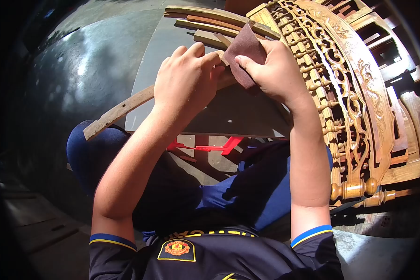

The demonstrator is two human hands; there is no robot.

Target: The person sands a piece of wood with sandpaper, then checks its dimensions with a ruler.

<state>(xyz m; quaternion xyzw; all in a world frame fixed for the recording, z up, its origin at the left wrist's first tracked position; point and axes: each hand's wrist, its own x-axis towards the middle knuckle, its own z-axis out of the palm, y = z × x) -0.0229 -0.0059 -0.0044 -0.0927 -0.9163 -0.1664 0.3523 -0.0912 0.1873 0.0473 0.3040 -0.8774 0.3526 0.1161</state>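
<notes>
My right hand (pixel 279 70) grips a folded sheet of brown sandpaper (pixel 245 58), with the thumb pressed on its face. A long, slightly curved wooden slat (pixel 121 108) runs from above my left knee under my left hand (pixel 185 79). The fingers of that hand are curled closed around the slat, close to the sandpaper's left edge. Part of the slat is hidden behind both hands and the sheet. Whether the sandpaper touches the wood cannot be seen.
A grey tabletop (pixel 172 114) lies beneath my hands, with several curved wooden strips (pixel 210 21) along its far edge. Carved, varnished furniture panels (pixel 354 93) stand close on the right. Below the table shows a red plastic frame (pixel 210 147) between my legs.
</notes>
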